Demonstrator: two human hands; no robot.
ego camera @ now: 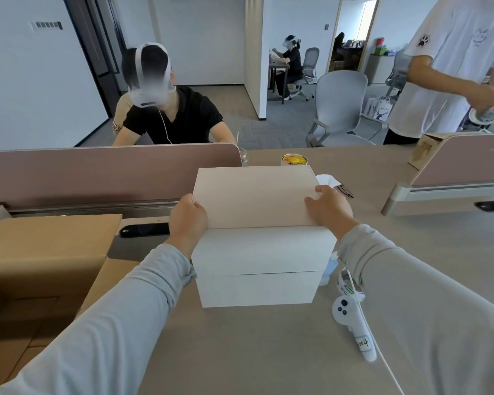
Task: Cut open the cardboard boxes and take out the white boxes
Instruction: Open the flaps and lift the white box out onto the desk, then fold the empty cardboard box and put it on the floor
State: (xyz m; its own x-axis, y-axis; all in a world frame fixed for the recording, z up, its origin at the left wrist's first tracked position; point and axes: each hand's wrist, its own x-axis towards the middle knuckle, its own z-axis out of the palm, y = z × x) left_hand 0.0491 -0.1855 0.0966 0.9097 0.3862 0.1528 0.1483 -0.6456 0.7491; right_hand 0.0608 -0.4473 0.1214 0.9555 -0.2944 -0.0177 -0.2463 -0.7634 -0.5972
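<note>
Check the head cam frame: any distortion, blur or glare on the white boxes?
Head view: wide-angle bowing at the edges, both sleeves stretched; white boxes sharp, evenly lit, no glare, top face tinted warm; left hand and right hand sharp; one face across the desk is blurred out.

One head-worn wide-angle view looks forward and down over the near edge of the desk; both sleeves reach in from the bottom corners; the desk's far edge and divider sit mid-frame; the office beyond fills the top.
</note>
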